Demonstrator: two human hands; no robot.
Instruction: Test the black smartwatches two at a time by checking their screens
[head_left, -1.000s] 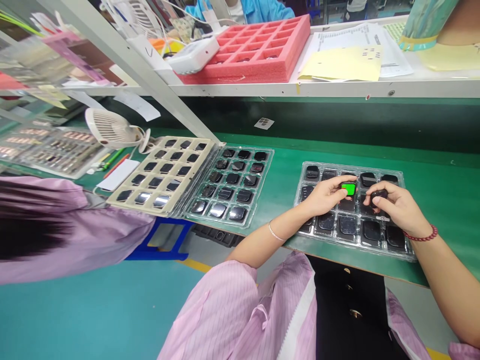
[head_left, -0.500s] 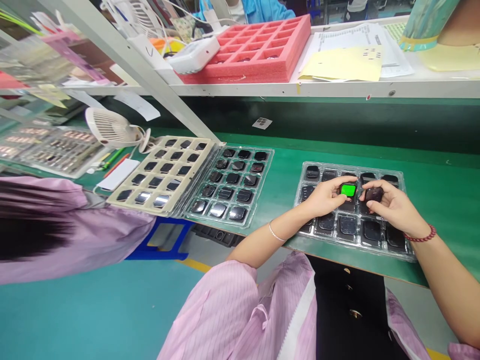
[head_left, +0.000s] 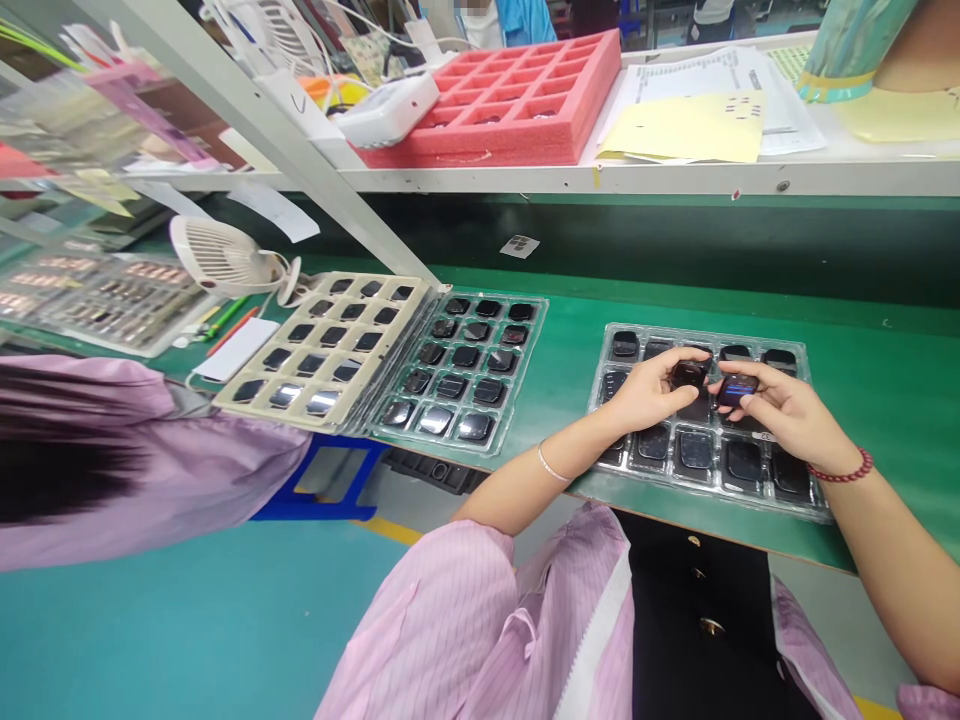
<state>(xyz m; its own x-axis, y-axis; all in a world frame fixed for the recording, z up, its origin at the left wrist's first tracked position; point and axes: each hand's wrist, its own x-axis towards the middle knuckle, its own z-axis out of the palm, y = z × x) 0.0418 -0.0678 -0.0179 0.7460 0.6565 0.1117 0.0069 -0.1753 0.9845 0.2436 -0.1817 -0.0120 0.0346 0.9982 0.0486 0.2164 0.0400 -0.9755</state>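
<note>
My left hand (head_left: 654, 388) pinches a dark smartwatch body (head_left: 688, 375) between thumb and fingers; its face looks black. In my right hand (head_left: 780, 408) is another smartwatch body (head_left: 738, 390), its small screen lit with bluish lines. Both hands hover close together over a clear plastic tray (head_left: 817, 505) on the green bench. Black square watch bodies fill the tray's visible pockets, such as the one at the front (head_left: 696, 450). My hands hide some of the middle pockets.
To the left lie a clear tray of watch pieces (head_left: 466, 356) and a cream tray (head_left: 300, 345) on stacked trays. A small fan (head_left: 225, 255) stands behind. A shelf (head_left: 675, 178) holding a red foam tray (head_left: 592, 110) spans above the bench. A co-worker's sleeve (head_left: 210, 480) is at left.
The left watch's screen has gone from bright green to black. The right watch has turned, and its lit screen now shows. The person behind the shelf has shifted.
</note>
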